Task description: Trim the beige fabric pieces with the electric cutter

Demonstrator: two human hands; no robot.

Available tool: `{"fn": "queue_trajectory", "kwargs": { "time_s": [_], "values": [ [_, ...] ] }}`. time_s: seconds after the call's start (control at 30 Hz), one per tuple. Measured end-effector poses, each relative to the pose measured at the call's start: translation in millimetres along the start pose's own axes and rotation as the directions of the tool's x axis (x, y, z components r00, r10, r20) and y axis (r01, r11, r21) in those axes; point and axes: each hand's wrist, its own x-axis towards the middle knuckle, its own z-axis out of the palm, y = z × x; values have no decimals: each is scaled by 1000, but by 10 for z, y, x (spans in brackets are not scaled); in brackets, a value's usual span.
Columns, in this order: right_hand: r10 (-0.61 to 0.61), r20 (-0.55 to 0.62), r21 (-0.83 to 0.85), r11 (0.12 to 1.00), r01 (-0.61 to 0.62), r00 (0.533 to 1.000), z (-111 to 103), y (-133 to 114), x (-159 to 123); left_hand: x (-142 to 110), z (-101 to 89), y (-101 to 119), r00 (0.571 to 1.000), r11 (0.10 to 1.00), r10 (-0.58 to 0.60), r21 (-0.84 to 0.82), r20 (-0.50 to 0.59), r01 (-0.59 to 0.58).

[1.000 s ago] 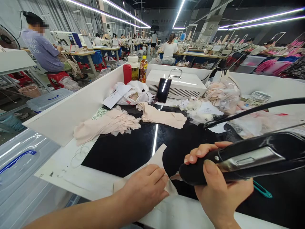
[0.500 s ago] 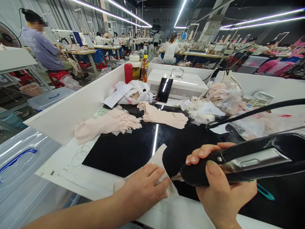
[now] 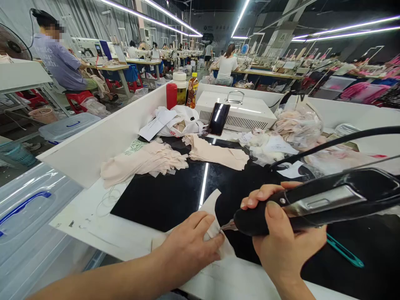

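My left hand (image 3: pixel 193 241) is closed on a cream fabric piece (image 3: pixel 215 203) at the near edge of the black work surface (image 3: pixel 162 200). Its fingers partly cover the cloth. In my right hand (image 3: pixel 283 248) is a black corded handheld tool (image 3: pixel 328 204) with a silver strip along its body. The tool's pointed metal tip (image 3: pixel 229 226) meets the fabric's edge just beside my left fingers. Beyond, a fanned pile of cream fabric pieces (image 3: pixel 140 162) and a smaller stack of cream pieces (image 3: pixel 218 153) lie on the surface.
A slim teal tool (image 3: pixel 346 252) lies right of my right hand. At the back stand a phone (image 3: pixel 219 118), a white metal box (image 3: pixel 237 109) and bottles (image 3: pixel 192 89). Bagged fabric (image 3: pixel 296 127) fills the right; a black cable (image 3: pixel 343 139) arches there. Co-workers sit beyond the white side panel (image 3: pixel 100 137).
My right hand has moved slightly left and up with the tool, and its tip now touches the fabric edge higher up. My left hand keeps its hold. The view has shifted a little.
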Motion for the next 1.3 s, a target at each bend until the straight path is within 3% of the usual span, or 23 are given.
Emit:
{"fn": "queue_trajectory", "kwargs": {
  "time_s": [0.37, 0.6, 0.7, 0.8, 0.87, 1.03, 1.17, 1.3],
  "values": [
    [-21, -18, -12, 1000, 21, 1000, 59, 81, 60, 8, -6, -10, 1000, 1000, 9, 14, 8, -9],
    [13, 35, -8, 1000, -13, 999, -14, 1, 15, -136, -11, 216, 998, 999, -30, 24, 60, 28],
    [-12, 39, 6, 1000, 12, 999, -49, -40, 3, -116, -59, 238, 999, 998, 9, 62, 43, -12],
    [-22, 28, 11, 1000, 22, 999, -69, -45, -4, 35, -115, 65, 997, 998, 51, 44, 59, -53],
    [-19, 29, 4, 1000, 19, 999, -76, -34, -7, 164, -120, -133, 994, 998, 24, -59, 104, -18],
    [-16, 33, -18, 1000, 16, 999, -83, -9, -24, 321, -11, -580, 967, 937, 111, -349, 229, -25],
    [-10, 20, -14, 1000, 10, 1000, -88, -2, -48, 244, 60, -713, 955, 911, 194, -402, 224, -91],
    [-5, 41, -6, 1000, 5, 999, -104, 19, -63, 162, 28, -748, 968, 917, 180, -386, 177, -100]
  ]
}}
